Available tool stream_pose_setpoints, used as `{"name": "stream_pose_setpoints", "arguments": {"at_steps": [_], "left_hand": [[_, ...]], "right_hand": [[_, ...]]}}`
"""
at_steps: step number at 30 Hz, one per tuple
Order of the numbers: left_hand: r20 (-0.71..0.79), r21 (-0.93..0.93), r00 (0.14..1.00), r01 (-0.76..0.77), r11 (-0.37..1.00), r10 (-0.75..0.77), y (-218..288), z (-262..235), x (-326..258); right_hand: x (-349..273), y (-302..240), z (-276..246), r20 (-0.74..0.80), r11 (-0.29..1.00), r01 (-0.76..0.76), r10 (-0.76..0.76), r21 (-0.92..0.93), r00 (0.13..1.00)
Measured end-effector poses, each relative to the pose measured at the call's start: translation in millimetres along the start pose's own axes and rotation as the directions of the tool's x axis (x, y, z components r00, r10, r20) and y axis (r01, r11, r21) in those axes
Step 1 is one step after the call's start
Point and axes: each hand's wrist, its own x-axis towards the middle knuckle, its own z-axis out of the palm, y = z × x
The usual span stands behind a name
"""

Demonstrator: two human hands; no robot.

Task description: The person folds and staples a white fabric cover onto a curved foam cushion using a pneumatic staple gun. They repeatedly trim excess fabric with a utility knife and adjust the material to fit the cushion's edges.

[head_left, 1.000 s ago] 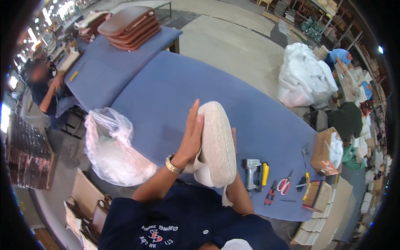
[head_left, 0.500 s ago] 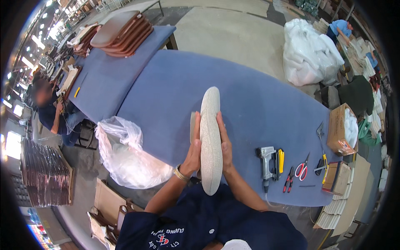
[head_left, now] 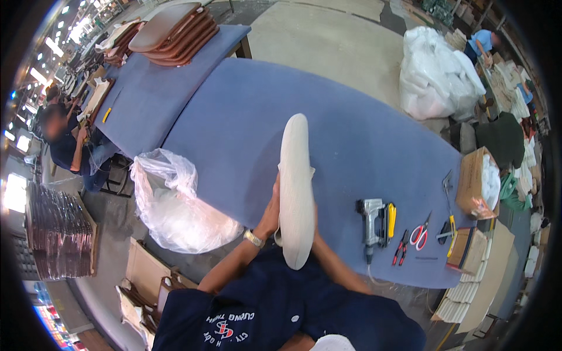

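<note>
A light beige fabric-covered cushion [head_left: 297, 193] stands on edge between my hands, its narrow side facing up. My left hand [head_left: 271, 213], below a wristwatch, presses against the cushion's left side; its fingertips pass out of sight behind it. My right hand [head_left: 316, 225] is at the right side, mostly hidden by the cushion, with only a sliver of it and the forearm showing. A small flap of fabric sticks out on each side of the cushion.
A blue padded table [head_left: 246, 117] lies beneath. At right are a pneumatic stapler [head_left: 372, 225], red-handled scissors [head_left: 420, 234], red pliers [head_left: 400, 247] and a cardboard box [head_left: 473, 181]. A clear plastic bag [head_left: 181, 216] hangs at the left edge. A co-worker [head_left: 64, 143] sits far left.
The cushion has turned between my hands and tipped, so my right hand, earlier flat along its side in plain view, is now mostly behind it. The view has shifted slightly.
</note>
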Motion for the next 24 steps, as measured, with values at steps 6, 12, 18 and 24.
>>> {"name": "stream_pose_setpoints", "arguments": {"at_steps": [6,12,18,24], "left_hand": [[0.035,0.219,0.737,-0.664,0.715,0.675,216,12,41],[-0.196,0.035,0.928,-0.317,0.948,0.317,205,-5,160],[-0.131,0.03,0.95,-0.281,0.959,0.282,159,-35,237],[0.04,-0.029,0.961,-0.274,0.961,0.275,77,-40,295]], "right_hand": [[71,-199,73,-0.023,0.826,0.538,-0.542,0.168,0.84],[174,-161,41,-0.285,0.939,0.332,-0.296,0.087,0.912],[190,-99,12,-0.077,0.949,0.277,-0.29,-0.149,0.954],[190,-73,-5,-0.246,0.951,-0.034,-0.045,-0.306,0.968]]}}
